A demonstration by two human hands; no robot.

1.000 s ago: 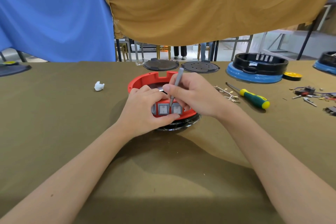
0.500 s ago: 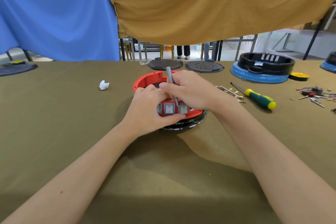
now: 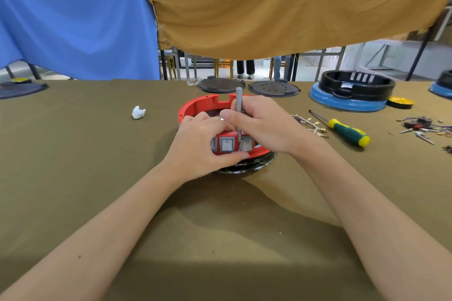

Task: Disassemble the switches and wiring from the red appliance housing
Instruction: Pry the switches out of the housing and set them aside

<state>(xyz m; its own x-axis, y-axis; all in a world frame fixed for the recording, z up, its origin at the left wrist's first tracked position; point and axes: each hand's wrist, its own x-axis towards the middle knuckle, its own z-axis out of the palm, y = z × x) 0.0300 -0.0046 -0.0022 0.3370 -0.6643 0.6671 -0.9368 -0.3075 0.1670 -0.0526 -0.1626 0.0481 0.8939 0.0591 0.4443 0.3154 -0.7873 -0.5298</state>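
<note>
Red round housing point(image 3: 195, 106) with 2 grey switches point(image 3: 226, 144), left hand point(image 3: 203, 145) gripping it, right hand point(image 3: 263, 124) gripping grey tool point(image 3: 238, 102)

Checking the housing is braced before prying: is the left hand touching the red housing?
Touching. The head view shows the left hand wrapped over the red housing, thumb pressed along its front edge below the switches.

head view: we look forward and down from head height | desk point(image 3: 97, 178) close below us | both forearms reach in from the bottom edge | no second view
</note>
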